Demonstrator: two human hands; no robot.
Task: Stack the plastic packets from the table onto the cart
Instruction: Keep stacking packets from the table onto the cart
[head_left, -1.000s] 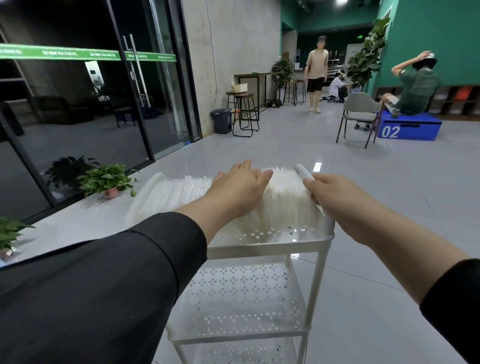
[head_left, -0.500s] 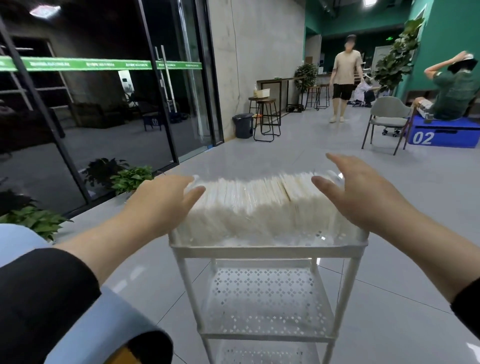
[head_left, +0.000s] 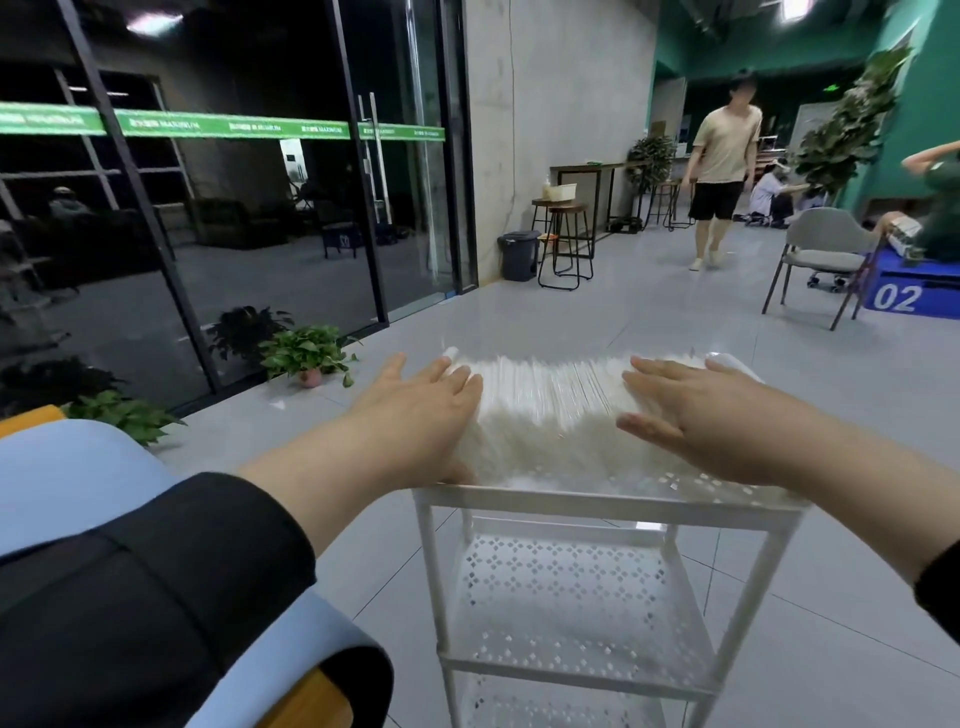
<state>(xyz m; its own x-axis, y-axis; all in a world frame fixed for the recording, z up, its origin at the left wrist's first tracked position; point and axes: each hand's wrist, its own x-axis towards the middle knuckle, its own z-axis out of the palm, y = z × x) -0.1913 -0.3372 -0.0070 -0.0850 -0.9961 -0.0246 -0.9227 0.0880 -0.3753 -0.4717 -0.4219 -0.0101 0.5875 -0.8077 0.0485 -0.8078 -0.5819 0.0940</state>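
1. The left hand (head_left: 415, 410) at 9 o'clock and the right hand (head_left: 711, 415) at 3 o'clock bracket the row of plastic packets (head_left: 550, 410), probably to square it up.
2. Both hands' fingers lie straight and released, pressing the row's ends, grasping nothing.
3. The packets stand on edge, thin, white and glossy, on the top shelf of the cart (head_left: 597, 501).
4. The cart is white metal with punched diamond holes and slim round legs.
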